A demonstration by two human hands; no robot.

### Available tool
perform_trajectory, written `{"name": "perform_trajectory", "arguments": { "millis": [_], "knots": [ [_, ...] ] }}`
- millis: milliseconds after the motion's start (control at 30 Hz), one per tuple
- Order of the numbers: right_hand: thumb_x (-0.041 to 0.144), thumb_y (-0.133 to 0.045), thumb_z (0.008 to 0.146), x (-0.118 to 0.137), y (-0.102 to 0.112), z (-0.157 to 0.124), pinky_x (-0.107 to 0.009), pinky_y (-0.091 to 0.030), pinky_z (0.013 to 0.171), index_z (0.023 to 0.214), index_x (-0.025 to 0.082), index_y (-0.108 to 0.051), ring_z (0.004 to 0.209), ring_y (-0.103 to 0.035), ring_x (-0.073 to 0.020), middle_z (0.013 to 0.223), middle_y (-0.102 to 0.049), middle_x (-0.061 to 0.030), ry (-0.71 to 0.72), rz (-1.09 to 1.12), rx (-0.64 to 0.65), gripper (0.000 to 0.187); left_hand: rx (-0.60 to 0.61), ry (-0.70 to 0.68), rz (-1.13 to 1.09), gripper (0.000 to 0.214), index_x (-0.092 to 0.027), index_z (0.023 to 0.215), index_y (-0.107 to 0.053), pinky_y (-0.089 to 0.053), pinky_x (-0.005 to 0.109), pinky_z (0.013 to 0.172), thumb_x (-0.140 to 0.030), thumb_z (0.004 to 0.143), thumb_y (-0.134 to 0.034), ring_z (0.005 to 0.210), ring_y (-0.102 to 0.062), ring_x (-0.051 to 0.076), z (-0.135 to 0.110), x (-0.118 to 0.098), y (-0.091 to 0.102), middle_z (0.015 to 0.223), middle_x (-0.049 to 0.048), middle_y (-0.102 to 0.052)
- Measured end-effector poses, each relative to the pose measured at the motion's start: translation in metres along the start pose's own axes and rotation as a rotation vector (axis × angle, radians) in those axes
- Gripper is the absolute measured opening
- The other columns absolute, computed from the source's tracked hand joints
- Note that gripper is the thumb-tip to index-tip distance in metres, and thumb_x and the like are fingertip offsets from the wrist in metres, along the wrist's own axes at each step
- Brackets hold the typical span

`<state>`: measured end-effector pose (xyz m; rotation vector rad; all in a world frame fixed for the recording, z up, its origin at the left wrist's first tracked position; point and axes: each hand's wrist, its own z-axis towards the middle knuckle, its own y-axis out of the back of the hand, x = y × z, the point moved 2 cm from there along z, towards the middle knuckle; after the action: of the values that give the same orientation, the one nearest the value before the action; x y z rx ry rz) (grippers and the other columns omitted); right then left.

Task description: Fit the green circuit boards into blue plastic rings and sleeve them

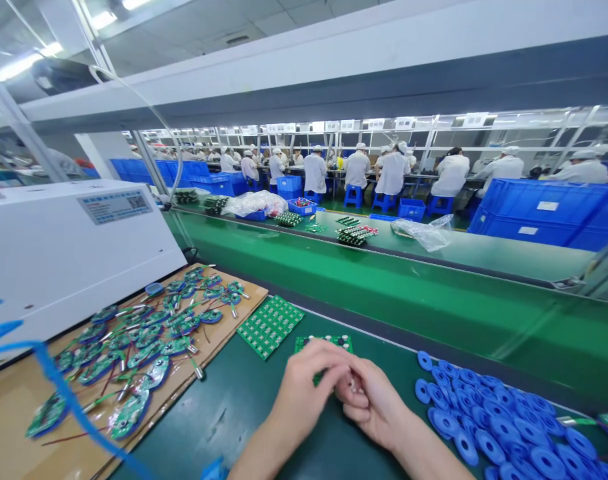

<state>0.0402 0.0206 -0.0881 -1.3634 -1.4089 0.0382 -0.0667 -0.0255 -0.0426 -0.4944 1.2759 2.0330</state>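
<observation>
My left hand (309,373) and my right hand (373,400) meet over the green worktop, fingertips touching. Small white pieces (353,385) show between the curled fingers of the right hand; their exact kind is too small to tell. The left thumb and fingers are pinched together against the right fingertips, and whatever they grip is hidden. Just behind the hands lies a green circuit board panel (345,341) with dark and white round parts, partly covered by them. To its left rests another green circuit board panel (271,325) with rows of small pads.
Wired circuit boards in blue shells (149,337) cover a cardboard sheet (184,393) at left, beside a white machine (74,247). Blue oval rings (504,417) are heaped at right. A green conveyor (384,280) runs behind, with a ledge bearing board stacks (355,235). Co-workers sit beyond.
</observation>
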Motion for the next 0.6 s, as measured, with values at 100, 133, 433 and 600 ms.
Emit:
{"name": "perform_trajectory", "arguments": {
  "millis": [100,133,433,600],
  "knots": [
    [0.049,-0.065,0.067,0.010,0.005,-0.002,-0.016,-0.005,0.031,0.062,0.015,-0.053,0.033,-0.009,-0.0002,0.035,-0.024,0.0129,0.083,-0.143,0.004,0.037,-0.106,0.141,0.117,0.016,-0.015,0.082,-0.062,-0.048,0.032,0.077,-0.016,0.088,-0.047,0.084,-0.059,0.016,0.006,0.033,0.007,0.086,0.0044,-0.063],
    [0.050,-0.063,0.069,0.013,0.007,-0.003,-0.016,-0.005,0.031,0.063,0.015,-0.054,0.033,-0.008,-0.0008,0.036,-0.022,0.0133,0.106,-0.195,-0.007,0.037,-0.110,0.174,0.165,0.013,-0.014,0.086,-0.061,-0.047,0.035,0.079,-0.016,0.087,-0.048,0.088,-0.058,0.018,0.007,0.043,0.006,0.090,0.0049,-0.063],
    [0.032,-0.071,0.060,0.016,0.020,0.001,-0.022,-0.007,0.042,0.065,0.014,-0.065,0.041,-0.014,-0.0043,0.040,-0.023,0.0104,0.200,-0.757,-0.065,0.019,0.058,0.346,0.473,0.012,-0.015,0.090,-0.060,-0.049,0.040,0.080,-0.023,0.086,-0.053,0.090,-0.059,0.018,0.002,0.061,-0.016,0.096,0.0038,-0.062],
    [0.023,-0.058,0.068,-0.003,0.027,0.003,-0.024,-0.021,0.049,0.075,0.023,-0.067,0.047,-0.039,-0.0127,0.046,-0.042,0.0042,0.297,-1.551,-0.015,0.012,0.072,0.420,0.502,0.021,-0.017,0.103,-0.056,-0.050,0.039,0.077,-0.028,0.086,-0.052,0.089,-0.059,0.018,-0.001,0.060,-0.016,0.107,0.0060,-0.059]
  ]
}}
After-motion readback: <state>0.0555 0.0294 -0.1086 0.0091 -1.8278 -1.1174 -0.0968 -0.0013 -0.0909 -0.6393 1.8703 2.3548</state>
